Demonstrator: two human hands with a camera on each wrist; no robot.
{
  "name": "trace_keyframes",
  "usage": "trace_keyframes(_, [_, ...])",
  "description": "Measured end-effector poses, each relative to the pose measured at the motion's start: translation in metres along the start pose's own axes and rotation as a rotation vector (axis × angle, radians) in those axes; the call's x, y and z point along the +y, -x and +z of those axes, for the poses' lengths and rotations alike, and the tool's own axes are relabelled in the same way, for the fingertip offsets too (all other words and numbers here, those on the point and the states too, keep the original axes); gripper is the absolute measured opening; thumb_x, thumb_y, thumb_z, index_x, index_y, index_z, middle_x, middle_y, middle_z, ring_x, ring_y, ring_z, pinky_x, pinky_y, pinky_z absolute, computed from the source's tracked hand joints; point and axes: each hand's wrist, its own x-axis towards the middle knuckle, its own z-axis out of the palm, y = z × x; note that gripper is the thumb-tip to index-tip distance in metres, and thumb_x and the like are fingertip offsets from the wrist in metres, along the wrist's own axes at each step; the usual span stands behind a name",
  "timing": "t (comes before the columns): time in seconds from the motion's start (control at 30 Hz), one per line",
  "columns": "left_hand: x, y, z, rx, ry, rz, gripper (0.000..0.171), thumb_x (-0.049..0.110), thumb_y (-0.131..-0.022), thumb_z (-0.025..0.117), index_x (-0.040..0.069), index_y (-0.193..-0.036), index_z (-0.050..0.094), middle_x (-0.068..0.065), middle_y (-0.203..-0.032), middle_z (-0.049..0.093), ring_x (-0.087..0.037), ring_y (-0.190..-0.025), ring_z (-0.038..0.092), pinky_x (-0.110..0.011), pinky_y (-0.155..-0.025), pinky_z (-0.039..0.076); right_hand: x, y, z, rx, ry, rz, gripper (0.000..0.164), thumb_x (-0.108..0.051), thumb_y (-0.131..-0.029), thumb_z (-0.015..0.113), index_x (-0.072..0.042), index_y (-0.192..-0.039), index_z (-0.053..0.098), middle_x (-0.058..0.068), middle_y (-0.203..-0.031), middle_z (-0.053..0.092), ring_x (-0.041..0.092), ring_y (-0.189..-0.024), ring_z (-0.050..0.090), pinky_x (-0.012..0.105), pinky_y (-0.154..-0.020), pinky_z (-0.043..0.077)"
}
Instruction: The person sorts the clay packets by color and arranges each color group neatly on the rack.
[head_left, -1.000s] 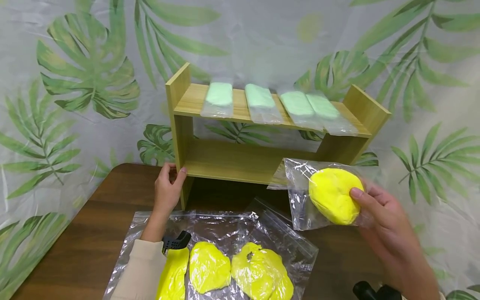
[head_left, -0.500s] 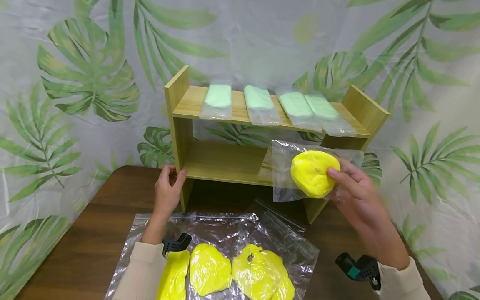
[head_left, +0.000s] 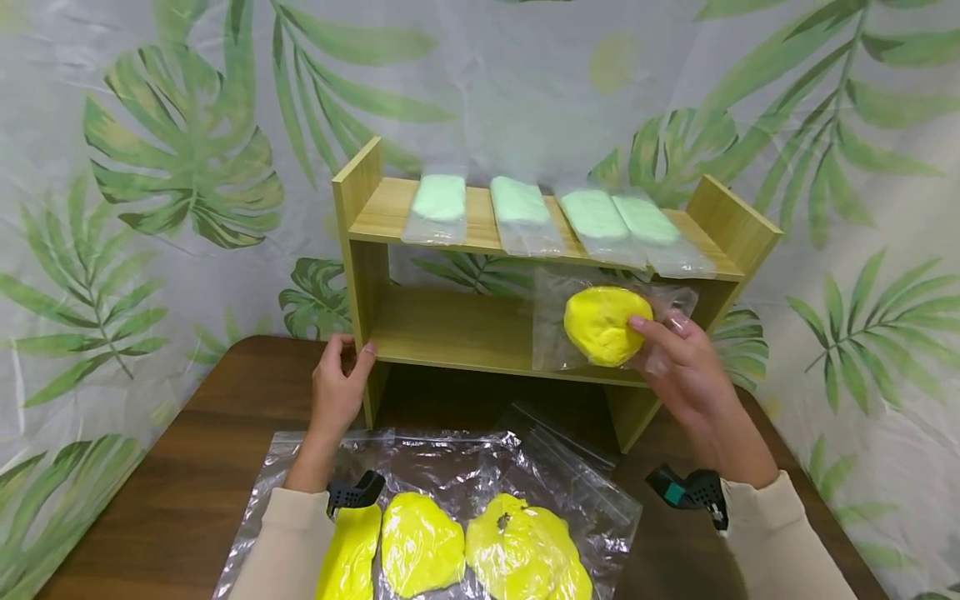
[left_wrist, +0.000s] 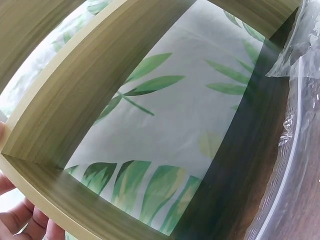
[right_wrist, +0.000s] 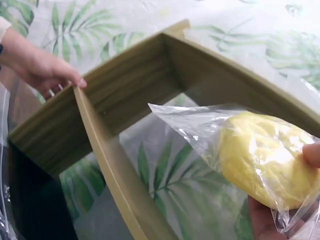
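My right hand (head_left: pixel 686 367) pinches a clear bag of yellow clay (head_left: pixel 606 327), thumb on the front of the lump, in front of the right part of the shelf's middle board. In the right wrist view the bagged yellow clay (right_wrist: pixel 265 157) hangs before the opening between the boards, its loose corner pointing left. My left hand (head_left: pixel 341 383) grips the left side panel of the small wooden shelf (head_left: pixel 450 329), thumb by the middle board's front corner. Fingers (left_wrist: pixel 35 220) of that hand show behind the panel in the left wrist view.
Several bags of pale green clay (head_left: pixel 439 200) lie along the top board, hanging over its front edge. On the dark table (head_left: pixel 172 467), before the shelf, a large clear zip bag (head_left: pixel 442 454) has flattened yellow lumps (head_left: pixel 422 546) in or under it. A leaf-print cloth hangs behind.
My right hand has carried the bagged yellow clay left, up and toward the shelf, from the right front to before the middle board. My left hand keeps its grip on the side panel.
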Motion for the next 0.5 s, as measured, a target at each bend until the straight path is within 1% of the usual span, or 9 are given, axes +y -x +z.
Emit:
trace_keyframes(0.03, [0.000,0.000,0.000,-0.001,0.001,-0.003,0.029,0.030,-0.094,0.060,0.005,-0.108,0.055,-0.012,-0.098,0.061,-0.020,-0.088,0.053,-0.021,-0.069,0.039,0.001,-0.002,0.000,0.010,0.003,0.009,0.017,-0.003,-0.101,0.046,-0.005,-0.111,0.059,0.006,-0.111,0.059,0.017,-0.095,0.058,0.031,-0.080,0.049])
trace_keyframes(0.17, [-0.001,0.000,0.001,0.003,0.007,-0.007,0.027,0.030,-0.094,0.060,0.006,-0.107,0.055,-0.011,-0.098,0.061,-0.022,-0.088,0.053,-0.022,-0.068,0.040,0.004,-0.010,-0.003,0.039,0.042,0.033,0.013,-0.007,-0.101,0.048,-0.007,-0.108,0.059,0.004,-0.109,0.058,0.016,-0.094,0.056,0.031,-0.078,0.048])
trace_keyframes(0.2, [-0.001,0.000,0.001,0.006,0.008,-0.005,0.027,0.029,-0.094,0.060,0.006,-0.107,0.056,-0.011,-0.098,0.062,-0.022,-0.088,0.054,-0.022,-0.068,0.040,0.005,-0.013,-0.005,0.057,0.040,0.039,0.009,-0.007,-0.100,0.050,-0.009,-0.100,0.058,0.002,-0.107,0.057,0.015,-0.092,0.056,0.031,-0.077,0.047])
trace_keyframes(0.3, [-0.002,0.000,0.001,0.007,0.006,0.000,0.027,0.029,-0.094,0.060,0.006,-0.107,0.056,-0.011,-0.098,0.061,-0.021,-0.087,0.053,-0.022,-0.067,0.040,0.006,-0.019,-0.010,0.077,0.021,0.049,0.008,-0.006,-0.099,0.051,-0.009,-0.099,0.058,0.000,-0.105,0.056,0.015,-0.089,0.055,0.031,-0.074,0.047])
trace_keyframes(0.4, [-0.001,0.001,0.001,0.009,0.007,0.007,0.028,0.029,-0.094,0.060,0.005,-0.107,0.056,-0.011,-0.098,0.062,-0.019,-0.086,0.053,-0.021,-0.067,0.040,0.009,-0.026,-0.016,0.050,0.009,0.028,0.012,-0.004,-0.100,0.046,-0.007,-0.101,0.058,0.001,-0.096,0.058,0.015,-0.084,0.057,0.030,-0.071,0.047])
trace_keyframes(0.43, [-0.001,0.001,0.001,0.009,0.007,0.009,0.028,0.029,-0.094,0.060,0.005,-0.107,0.056,-0.012,-0.098,0.062,-0.018,-0.086,0.053,-0.021,-0.067,0.040,0.009,-0.029,-0.017,0.031,0.004,0.015,0.016,-0.004,-0.101,0.044,-0.004,-0.106,0.059,0.002,-0.093,0.060,0.016,-0.083,0.058,0.030,-0.071,0.048])
trace_keyframes(0.5, [-0.001,0.001,0.001,0.010,0.009,0.014,0.028,0.029,-0.094,0.061,0.004,-0.107,0.056,-0.012,-0.098,0.062,-0.017,-0.085,0.053,-0.020,-0.067,0.039,0.011,-0.034,-0.021,0.018,-0.006,-0.010,0.020,-0.003,-0.102,0.042,-0.003,-0.099,0.062,0.003,-0.078,0.061,0.017,-0.078,0.059,0.029,-0.069,0.048])
